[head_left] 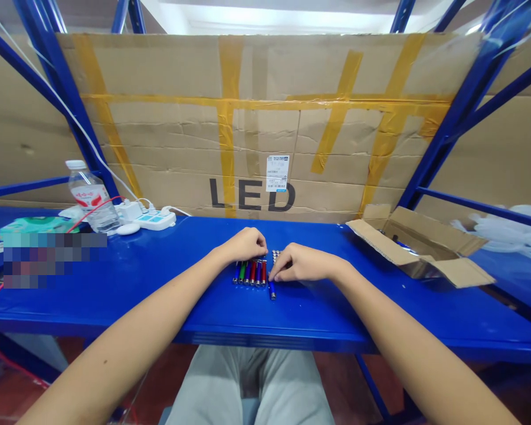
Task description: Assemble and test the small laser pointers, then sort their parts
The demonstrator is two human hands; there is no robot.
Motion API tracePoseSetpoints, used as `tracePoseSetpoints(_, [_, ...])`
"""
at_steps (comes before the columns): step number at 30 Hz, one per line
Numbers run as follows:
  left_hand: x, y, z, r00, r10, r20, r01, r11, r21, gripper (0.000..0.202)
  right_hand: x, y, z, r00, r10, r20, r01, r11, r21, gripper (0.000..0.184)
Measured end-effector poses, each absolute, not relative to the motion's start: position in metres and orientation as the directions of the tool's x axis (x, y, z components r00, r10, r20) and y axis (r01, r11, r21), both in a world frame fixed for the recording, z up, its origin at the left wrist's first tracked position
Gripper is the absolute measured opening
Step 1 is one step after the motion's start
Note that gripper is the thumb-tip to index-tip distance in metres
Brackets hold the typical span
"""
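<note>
My right hand (294, 262) is closed, its fingertips on a slim blue metal tube (272, 290) that stands apart from a row, at the row's right. Side by side on the table lies that row of several shiny tubes (252, 274) in green, red, blue and purple with silver ends. Over the far ends of the row is my left hand (246, 244), fingers curled together; whatever they hold is hidden. Small round silver pieces (275, 254) sit between the two hands, partly covered by my right hand.
The blue table (194, 319) ends just above my lap. An open cardboard box (418, 239) stands at the right. To the left are a water bottle (91, 200), a power strip (154, 218) and a green packet (39, 225). A big cardboard sheet (181, 147) closes the back.
</note>
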State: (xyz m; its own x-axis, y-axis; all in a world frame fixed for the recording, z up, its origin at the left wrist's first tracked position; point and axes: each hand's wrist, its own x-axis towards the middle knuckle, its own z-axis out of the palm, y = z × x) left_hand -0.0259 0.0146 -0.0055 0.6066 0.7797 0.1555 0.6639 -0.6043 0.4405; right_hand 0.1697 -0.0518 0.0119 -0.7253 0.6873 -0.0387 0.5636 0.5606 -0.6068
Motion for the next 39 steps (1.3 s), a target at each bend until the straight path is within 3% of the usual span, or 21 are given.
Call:
tracePoseSetpoints(6, [-0.029, 0.023, -0.007, 0.536, 0.797, 0.279, 0.744, -0.602, 0.29, 0.014, 0.17, -0.06, 0.017, -0.783, 0.598, -0.168, 0.556, 0.555, -0.619, 0.018])
tracePoseSetpoints(10, [-0.029, 0.022, -0.005, 0.524, 0.769, 0.367, 0.741, -0.624, 0.25, 0.016, 0.162, -0.069, 0.018, -0.729, 0.642, -0.237, 0.656, 0.558, -0.508, 0.021])
tracePoseSetpoints(14, [-0.028, 0.019, -0.003, 0.555, 0.727, 0.406, 0.705, -0.669, 0.234, 0.018, 0.159, -0.076, 0.021, -0.672, 0.689, -0.271, 0.728, 0.549, -0.41, 0.013])
tracePoseSetpoints(17, [-0.026, 0.02, -0.003, 0.592, 0.696, 0.406, 0.675, -0.704, 0.221, 0.018, 0.173, -0.069, 0.025, -0.68, 0.674, -0.289, 0.709, 0.502, -0.495, 0.012])
tracePoseSetpoints(20, [-0.02, 0.022, -0.002, 0.711, 0.609, 0.351, 0.577, -0.791, 0.203, 0.021, 0.199, -0.053, 0.029, -0.674, 0.723, -0.154, 0.637, 0.461, -0.618, 0.009])
tracePoseSetpoints(24, [-0.005, 0.022, -0.001, 0.829, 0.501, 0.248, 0.481, -0.865, 0.142, 0.039, 0.228, -0.032, 0.026, -0.529, 0.846, 0.07, 0.613, 0.438, -0.658, 0.007])
tracePoseSetpoints(31, [0.004, 0.015, 0.0, 0.852, 0.509, 0.126, 0.51, -0.86, 0.029, 0.052, 0.233, -0.019, 0.014, -0.474, 0.875, 0.094, 0.658, 0.423, -0.623, 0.006])
tracePoseSetpoints(39, [0.005, 0.014, -0.006, 0.852, 0.507, 0.13, 0.509, -0.861, 0.022, 0.051, 0.231, -0.019, 0.013, -0.461, 0.881, 0.105, 0.665, 0.422, -0.616, 0.005])
